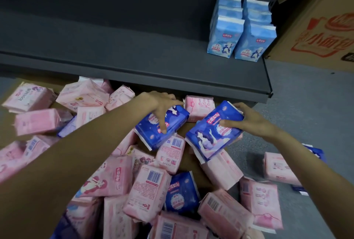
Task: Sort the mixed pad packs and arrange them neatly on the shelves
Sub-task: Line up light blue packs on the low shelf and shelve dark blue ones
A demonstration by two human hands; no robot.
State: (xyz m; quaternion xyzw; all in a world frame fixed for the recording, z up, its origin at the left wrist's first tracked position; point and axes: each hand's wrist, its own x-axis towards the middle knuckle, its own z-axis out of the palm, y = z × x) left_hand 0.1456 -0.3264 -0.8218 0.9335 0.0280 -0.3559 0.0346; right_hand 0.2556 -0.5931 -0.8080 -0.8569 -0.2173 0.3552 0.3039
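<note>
Pink heap: loose, prone to sliding.
Left hand: gripping dark-blue pack.
Right hand: gripping second dark-blue pack.
Risk: slipping wrappers; toppling light-blue rows on shelf.

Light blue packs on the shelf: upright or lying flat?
Upright. The light blue packs stand on end on the shelf, fronts facing outward.

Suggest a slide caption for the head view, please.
Each hand grips a dark blue pack above pink packs.
</note>
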